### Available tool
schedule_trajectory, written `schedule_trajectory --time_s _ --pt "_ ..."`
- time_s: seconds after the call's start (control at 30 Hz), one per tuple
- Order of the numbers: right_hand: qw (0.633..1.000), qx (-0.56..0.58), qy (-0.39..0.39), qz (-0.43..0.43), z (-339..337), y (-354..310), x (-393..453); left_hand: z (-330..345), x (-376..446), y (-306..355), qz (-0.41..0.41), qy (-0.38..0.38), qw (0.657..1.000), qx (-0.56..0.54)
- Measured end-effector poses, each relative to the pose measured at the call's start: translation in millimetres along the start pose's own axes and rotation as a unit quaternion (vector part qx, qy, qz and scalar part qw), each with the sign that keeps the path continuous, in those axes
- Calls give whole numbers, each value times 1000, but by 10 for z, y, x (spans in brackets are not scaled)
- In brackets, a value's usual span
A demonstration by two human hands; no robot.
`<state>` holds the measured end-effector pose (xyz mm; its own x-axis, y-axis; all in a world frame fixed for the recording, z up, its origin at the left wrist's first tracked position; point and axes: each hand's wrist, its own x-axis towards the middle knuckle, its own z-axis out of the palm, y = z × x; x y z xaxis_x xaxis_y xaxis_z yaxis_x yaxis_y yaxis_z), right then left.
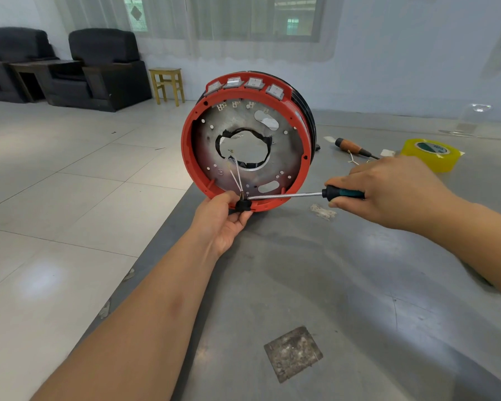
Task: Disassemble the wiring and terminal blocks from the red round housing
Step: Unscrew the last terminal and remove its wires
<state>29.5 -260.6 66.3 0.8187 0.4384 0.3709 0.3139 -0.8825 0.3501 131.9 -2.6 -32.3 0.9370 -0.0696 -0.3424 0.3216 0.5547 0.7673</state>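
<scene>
Step in hand looks like loosening the black terminal block [242,206] at the bottom rim of the red round housing [248,140], which stands on edge near the grey table's [330,285] left edge. Left hand [223,221] pinches the block; right hand [394,189] grips the screwdriver [301,194], tip at the block just above the left fingers. Next likely needs turning the screw to free the thin wires [236,175].

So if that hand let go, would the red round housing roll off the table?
Possibly. The red round housing stands on its rim near the table edge, so it could roll or tip. The left hand steadies its bottom. The metal plate inside suggests some weight.
</scene>
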Motion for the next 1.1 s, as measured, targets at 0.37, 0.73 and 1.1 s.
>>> schedule_trajectory --time_s 0.37,0.73,1.1 --pt "984 145 -22 101 212 -137 -212 -1 -1 5 -8 4 1000 -5" --pt "931 300 -37 205 438 -282 -376 -8 -15 -6 -16 -8 999 -41" --pt "943 253 -54 211 416 -347 -437 -2 -15 -14 4 -20 999 -36"
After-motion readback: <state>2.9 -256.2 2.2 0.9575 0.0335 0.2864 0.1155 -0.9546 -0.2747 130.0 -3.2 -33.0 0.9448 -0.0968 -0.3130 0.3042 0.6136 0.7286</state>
